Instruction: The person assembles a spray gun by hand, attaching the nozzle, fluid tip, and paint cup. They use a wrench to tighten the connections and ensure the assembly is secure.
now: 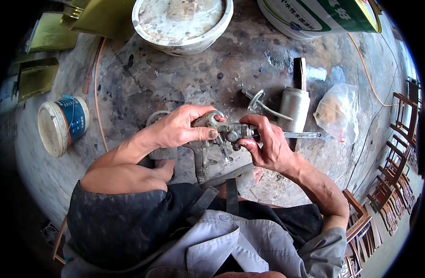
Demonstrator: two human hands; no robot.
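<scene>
A worn metal spray gun (200,162) is held in front of me, its handle pointing down toward my lap. My left hand (175,129) is closed around the rear of its body, thumb along the side. With bent fingers and thumb, my right hand (276,150) grips the round nozzle end. Beyond the right hand stands a silver metal cup (294,109). Beside that cup lies a round lid with a bent tube (256,100). A wrench (305,135) sticks out from behind my right hand; its other end is hidden.
A lidded white bucket (182,23) and a large white-and-green bucket (319,18) stand ahead. Left is a smaller bucket (55,127) on its side; right, a clear plastic bag (337,111). Orange hoses (98,92) cross the stained floor. Wooden chair frames (393,157) line the right.
</scene>
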